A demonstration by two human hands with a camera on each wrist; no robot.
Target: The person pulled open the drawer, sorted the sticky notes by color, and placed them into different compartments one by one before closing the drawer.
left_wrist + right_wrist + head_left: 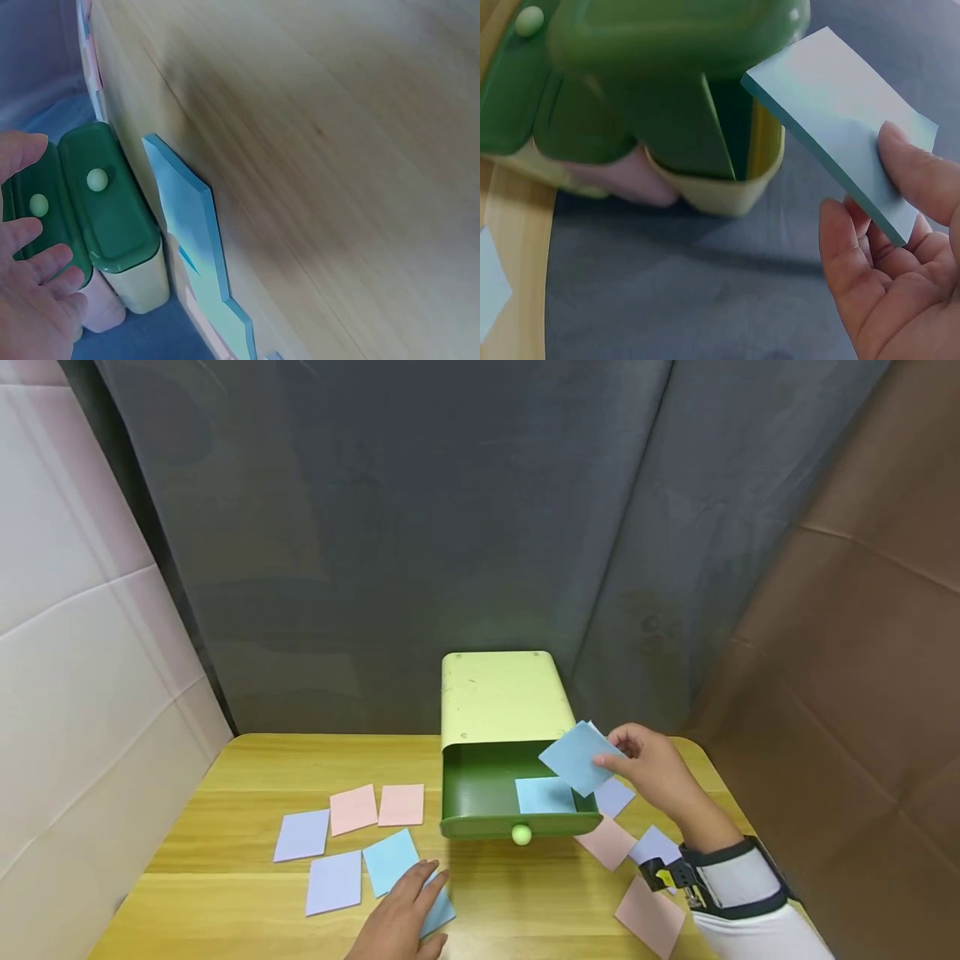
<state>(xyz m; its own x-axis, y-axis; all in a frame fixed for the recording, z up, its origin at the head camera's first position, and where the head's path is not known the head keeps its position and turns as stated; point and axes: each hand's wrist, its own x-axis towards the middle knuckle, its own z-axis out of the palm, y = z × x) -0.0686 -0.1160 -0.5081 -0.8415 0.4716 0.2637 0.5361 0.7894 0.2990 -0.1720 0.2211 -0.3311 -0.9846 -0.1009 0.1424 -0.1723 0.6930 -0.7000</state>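
Note:
My right hand [652, 772] pinches a light blue sticky note pad [576, 758] between thumb and fingers, above the right side of a pulled-out green drawer [480, 827]. Inside that drawer lies another blue pad [543, 795]. In the right wrist view the held pad [840, 120] is tilted, its thick edge showing. My left hand [401, 910] is low over the table with its fingers extended, partly covering a blue pad [441, 913]. A further blue pad [388, 860] lies just beyond it. The left wrist view shows the hand's fingers [49, 262] spread loosely, holding nothing.
The drawer belongs to a pale yellow cabinet [498, 693] at the table's back. Closed green drawer fronts [112, 202] with round knobs show in the left wrist view. Pink pads [401, 805] and lilac pads [333, 882] lie left; more pink [649, 917] and lilac ones lie right.

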